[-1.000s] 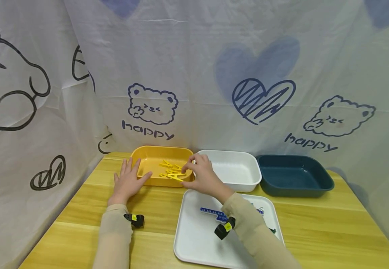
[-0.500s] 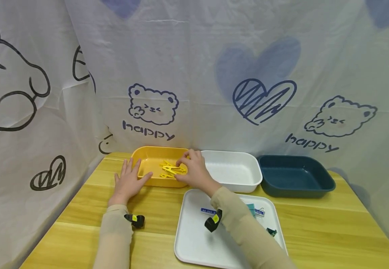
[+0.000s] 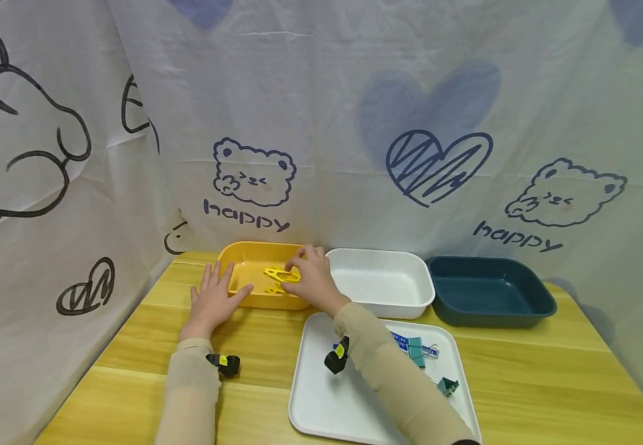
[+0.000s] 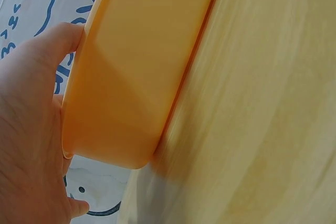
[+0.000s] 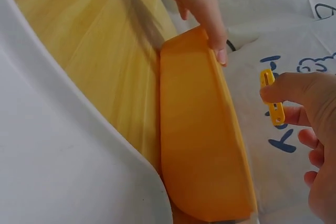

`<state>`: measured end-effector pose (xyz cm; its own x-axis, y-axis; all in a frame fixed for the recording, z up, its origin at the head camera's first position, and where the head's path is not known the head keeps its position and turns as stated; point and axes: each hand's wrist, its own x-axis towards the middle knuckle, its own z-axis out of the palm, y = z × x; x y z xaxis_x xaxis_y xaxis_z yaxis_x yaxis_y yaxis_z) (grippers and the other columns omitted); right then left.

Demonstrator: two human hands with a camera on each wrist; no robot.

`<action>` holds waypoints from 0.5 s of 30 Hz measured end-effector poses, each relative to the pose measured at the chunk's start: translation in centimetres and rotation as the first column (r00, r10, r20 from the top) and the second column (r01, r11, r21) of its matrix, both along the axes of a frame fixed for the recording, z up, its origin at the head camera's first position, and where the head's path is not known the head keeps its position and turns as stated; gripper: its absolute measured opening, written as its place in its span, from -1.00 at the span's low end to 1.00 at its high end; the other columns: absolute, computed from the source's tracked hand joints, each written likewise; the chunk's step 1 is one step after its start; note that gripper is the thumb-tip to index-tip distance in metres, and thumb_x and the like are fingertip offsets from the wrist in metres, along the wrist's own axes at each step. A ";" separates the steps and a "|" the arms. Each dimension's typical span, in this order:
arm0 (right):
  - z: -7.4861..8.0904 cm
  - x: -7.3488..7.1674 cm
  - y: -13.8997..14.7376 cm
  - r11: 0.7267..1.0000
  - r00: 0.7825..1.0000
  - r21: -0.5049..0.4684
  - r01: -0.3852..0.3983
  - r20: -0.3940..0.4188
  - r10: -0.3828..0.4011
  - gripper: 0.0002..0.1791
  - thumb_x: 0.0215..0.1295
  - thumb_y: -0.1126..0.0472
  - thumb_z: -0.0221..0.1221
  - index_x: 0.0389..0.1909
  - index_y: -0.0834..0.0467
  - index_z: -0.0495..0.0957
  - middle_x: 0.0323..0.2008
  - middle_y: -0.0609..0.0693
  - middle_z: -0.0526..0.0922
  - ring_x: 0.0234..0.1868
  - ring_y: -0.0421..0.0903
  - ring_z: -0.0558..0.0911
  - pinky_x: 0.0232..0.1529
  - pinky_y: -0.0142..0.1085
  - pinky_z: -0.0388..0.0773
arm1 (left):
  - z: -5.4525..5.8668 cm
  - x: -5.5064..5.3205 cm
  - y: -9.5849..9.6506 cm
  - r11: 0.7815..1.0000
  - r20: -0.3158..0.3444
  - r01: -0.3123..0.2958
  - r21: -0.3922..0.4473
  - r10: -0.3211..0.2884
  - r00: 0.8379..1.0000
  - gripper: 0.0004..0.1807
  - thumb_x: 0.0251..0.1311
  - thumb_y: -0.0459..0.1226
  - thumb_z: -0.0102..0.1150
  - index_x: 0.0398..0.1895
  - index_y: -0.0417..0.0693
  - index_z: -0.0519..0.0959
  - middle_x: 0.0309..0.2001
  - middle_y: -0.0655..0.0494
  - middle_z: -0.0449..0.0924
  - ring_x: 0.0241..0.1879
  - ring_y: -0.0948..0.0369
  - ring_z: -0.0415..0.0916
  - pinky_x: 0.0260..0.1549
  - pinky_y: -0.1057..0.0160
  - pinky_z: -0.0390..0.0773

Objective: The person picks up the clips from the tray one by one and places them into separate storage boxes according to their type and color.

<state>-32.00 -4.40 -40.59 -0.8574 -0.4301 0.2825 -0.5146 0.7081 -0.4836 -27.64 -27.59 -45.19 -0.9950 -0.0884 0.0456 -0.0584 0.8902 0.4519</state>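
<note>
Since the earlier head frames, the right hand (image 3: 317, 279) has shifted left, further over the yellow bin (image 3: 273, 301), taking the pinched yellow clip (image 3: 281, 275) along. Its forearm swung left too, so more shows on the white tray (image 3: 332, 408): blue strip (image 3: 401, 342), teal clip (image 3: 416, 352), dark green clip (image 3: 446, 387). Left hand (image 3: 212, 309) basically unchanged, bins unmoved.

Head view: yellow clip sits over the right half of the yellow bin, thumb and index clamped on it. More yellow clips (image 3: 274, 289) lie in the bin just below, count unclear, partly hidden. Left hand spread at the bin's left end, fingers apart, thumb along the front rim. White bin (image 3: 379, 281) and dark teal bin (image 3: 490, 318) to the right on the tabletop (image 3: 566, 371).

Step in hand looks like handling the yellow clip at the yellow bin; if releasing it, the move calls for lowering slightly, then parting thumb and index while the left hand steadies the rim.

Left wrist view: thumb touching the rim, thumb and fingers apart, other fingertips mostly hidden.

Right wrist view: clip squeezed between thumb and index, apart from the rim; remaining fingers curled, touching nothing visible.
</note>
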 end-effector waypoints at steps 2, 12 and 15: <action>-0.2 -0.3 -0.3 1.000 1.000 0.012 0.010 -0.010 -0.010 -0.74 0.08 0.01 0.40 -0.28 0.06 0.66 -0.02 0.01 0.39 0.10 0.03 0.26 0.13 -0.09 0.25 | 0.0 0.0 0.0 1.000 0.002 0.000 0.000 0.000 1.000 -0.03 0.30 0.34 -0.20 0.57 -0.04 -0.10 0.58 -0.21 -0.35 0.56 -0.16 -0.51 0.32 -0.51 -0.33; -1.4 -1.5 -1.8 0.997 0.998 0.050 0.060 -0.012 -0.060 -0.73 0.07 -0.03 0.41 -0.27 0.03 0.68 -0.04 -0.03 0.40 0.13 -0.01 0.27 0.21 -0.11 0.25 | 0.0 0.0 0.0 1.000 0.004 -0.002 -0.006 0.002 1.000 -0.02 0.30 0.35 -0.21 0.57 -0.04 -0.10 0.58 -0.22 -0.33 0.55 -0.17 -0.51 0.31 -0.52 -0.33; -1.6 -1.9 -2.2 0.996 0.998 0.061 0.061 0.000 -0.061 -0.72 0.07 -0.03 0.41 -0.26 0.03 0.69 -0.04 -0.02 0.41 0.14 -0.01 0.27 0.22 -0.11 0.25 | 0.0 0.0 0.1 1.000 0.007 -0.003 -0.001 0.003 1.000 -0.03 0.30 0.34 -0.20 0.57 -0.03 -0.10 0.58 -0.21 -0.34 0.56 -0.15 -0.51 0.32 -0.51 -0.32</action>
<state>-33.86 -6.56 -42.24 -0.8830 -0.3936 0.2556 -0.4688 0.7663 -0.4394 -27.63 -27.53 -45.19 -0.9951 -0.0909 0.0389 -0.0637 0.8906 0.4503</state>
